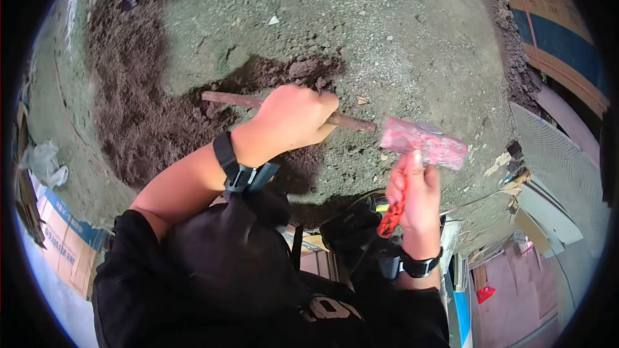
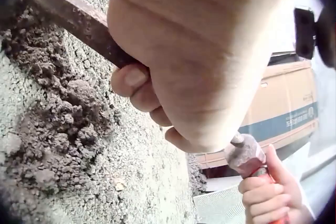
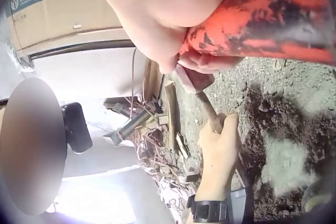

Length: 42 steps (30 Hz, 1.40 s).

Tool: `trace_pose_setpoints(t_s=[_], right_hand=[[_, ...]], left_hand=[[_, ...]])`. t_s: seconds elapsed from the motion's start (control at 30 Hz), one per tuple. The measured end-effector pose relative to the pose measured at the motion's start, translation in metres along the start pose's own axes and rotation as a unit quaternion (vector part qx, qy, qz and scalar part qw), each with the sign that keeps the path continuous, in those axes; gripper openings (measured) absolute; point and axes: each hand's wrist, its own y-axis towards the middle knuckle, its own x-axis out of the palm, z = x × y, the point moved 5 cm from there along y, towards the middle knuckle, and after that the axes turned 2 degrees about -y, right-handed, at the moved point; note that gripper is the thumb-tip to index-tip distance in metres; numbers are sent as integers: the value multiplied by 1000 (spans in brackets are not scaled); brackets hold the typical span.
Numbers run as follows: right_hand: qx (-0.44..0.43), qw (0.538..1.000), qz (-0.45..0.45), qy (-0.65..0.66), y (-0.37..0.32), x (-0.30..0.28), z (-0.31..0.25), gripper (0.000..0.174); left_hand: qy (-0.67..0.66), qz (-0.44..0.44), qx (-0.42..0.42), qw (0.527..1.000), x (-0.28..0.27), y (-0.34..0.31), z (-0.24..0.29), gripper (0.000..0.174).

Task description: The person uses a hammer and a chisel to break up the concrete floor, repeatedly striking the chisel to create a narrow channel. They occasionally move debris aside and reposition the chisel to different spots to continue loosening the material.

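Note:
My left hand [image 1: 287, 118] grips a brown metal bar [image 1: 232, 98] around its middle; the bar lies nearly level in the head view, one end over loose dark soil [image 1: 138, 90]. My right hand [image 1: 416, 193] holds a hammer by its red and black handle [image 1: 391, 219]. The worn pinkish hammer head [image 1: 423, 143] is close to the bar's right end; whether they touch is hard to tell. In the left wrist view, fingers curl under the bar [image 2: 84, 22], and the hammer head [image 2: 244, 155] is beyond the hand.
Broken clods [image 1: 309, 71] lie just past the left hand on the rough ground [image 1: 412, 45]. Cardboard boxes [image 1: 561, 9] and pale panels [image 1: 554, 148] stand at the right. A plastic bag [image 1: 45, 162] is at the left. Wood scraps and debris [image 3: 170, 113] show in the right wrist view.

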Motion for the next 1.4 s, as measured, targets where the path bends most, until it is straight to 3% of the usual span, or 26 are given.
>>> trace_pose_setpoints(t_s=[0.07,0.1,0.17,0.23,0.3,0.33,0.37,0.47,0.5,0.53,0.57,0.63,0.73,0.77,0.83,0.87,0.9,0.93,0.97,1.0,1.03,1.1,1.13,1.17,1.23,1.4], right_hand=[[29,999,35,25,-3,-19,-8,31],[-22,999,49,12,1,-21,-12,31],[11,992,58,108,10,-36,-3,28],[9,993,57,100,30,-43,17,20],[61,988,115,85,42,-37,35,13],[81,973,100,194,45,-22,42,8],[75,977,92,178,49,-22,39,8],[66,819,-118,558,44,-7,28,9],[65,827,-128,544,41,-3,26,9],[116,787,-103,598,39,2,28,10],[168,741,-75,646,37,8,32,11],[184,757,-98,620,39,23,30,12],[243,844,-52,475,25,55,29,7],[216,909,-63,351,16,69,28,8],[204,947,-115,218,-10,105,26,7],[153,974,-122,115,-18,124,19,8],[153,974,-125,109,-26,146,16,8],[69,981,-177,-34,-31,173,7,9],[-16,958,-224,-176,-33,197,3,11],[-67,927,-257,-265,-20,213,10,15],[-118,883,-288,-351,-5,223,20,20],[-199,777,-276,-529,13,236,37,29],[-320,676,-256,-612,41,231,56,33],[-370,599,-231,-672,40,233,59,34],[-316,516,-124,-787,53,222,64,33],[-336,490,-50,-803,68,160,49,33]], left_hand=[[-4,17,4,1000,-2,0,8,22],[-2,61,36,997,-4,10,0,22],[-23,48,30,998,-11,-2,4,20],[-26,66,15,997,-25,-14,6,16],[-100,106,25,989,-50,-29,4,12],[-131,137,35,981,-70,-40,4,11],[-168,186,45,967,-87,-52,2,14],[-244,217,62,943,-133,-98,-4,31],[-249,228,73,938,-144,-116,-7,35],[-257,280,109,918,-152,-134,-13,35],[-222,294,59,928,-157,-157,-20,33],[-231,408,35,883,-166,-199,-28,28],[-254,467,14,847,-179,-249,-29,25],[-274,492,54,825,-183,-260,-24,25],[-275,515,120,803,-186,-277,-17,25],[-237,534,103,805,-185,-285,-18,25],[-199,551,86,806,-182,-291,-21,25],[-178,570,70,799,-175,-297,-34,26],[-158,589,53,791,-167,-307,-48,27],[-188,574,-53,795,-160,-315,-60,30],[-218,596,-117,764,-148,-321,-74,29],[-242,641,-78,724,-150,-328,-75,29],[-243,628,-70,736,-150,-328,-77,29],[-245,613,-64,748,-148,-329,-78,29],[-249,621,-43,742,-146,-328,-77,32],[-184,608,-56,770,-151,-322,-74,31]])
